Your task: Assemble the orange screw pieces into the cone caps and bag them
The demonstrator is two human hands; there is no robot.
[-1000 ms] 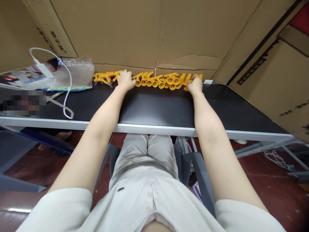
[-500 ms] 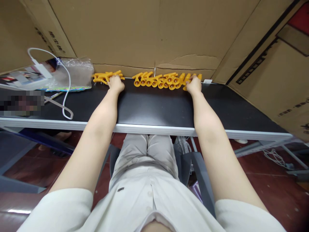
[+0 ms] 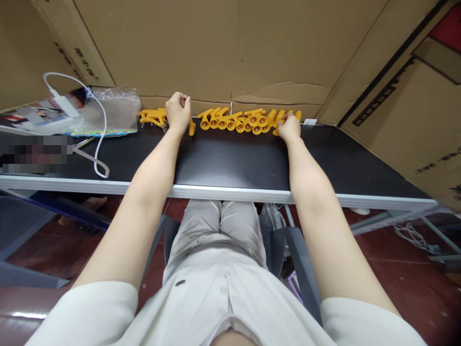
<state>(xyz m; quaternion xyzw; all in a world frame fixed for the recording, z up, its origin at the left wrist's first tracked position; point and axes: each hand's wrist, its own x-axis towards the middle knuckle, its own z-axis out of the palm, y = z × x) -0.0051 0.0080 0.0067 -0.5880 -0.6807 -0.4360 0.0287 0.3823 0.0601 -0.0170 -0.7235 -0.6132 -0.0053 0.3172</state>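
My left hand (image 3: pixel 179 114) is raised just over the back of the table, its thumb and fingers pinched together. A yellow keychain (image 3: pixel 192 127) hangs below the fingers, its upper part hidden by the hand. To its left lies a pile of branching yellow keychains (image 3: pixel 151 115), with bits of metal chain showing. My right hand (image 3: pixel 290 129) rests at the right end of a row of yellow plastic pieces (image 3: pixel 230 124) with round, cup-like ends. Its fingers are curled over a yellow piece (image 3: pixel 279 117) there; the grip is partly hidden.
Cardboard walls (image 3: pixel 230 53) stand behind and at the sides of the black table (image 3: pixel 230 161). On the left are clear plastic bags (image 3: pixel 111 108), a white charger (image 3: pixel 66 105) with its cable, and a blurred-out item (image 3: pixel 36 154). A small white tag (image 3: pixel 309 121) lies at the right.
My left hand has risen from the left pile and shifted slightly right, with a yellow keychain now hanging from it. My right hand has stayed in place.
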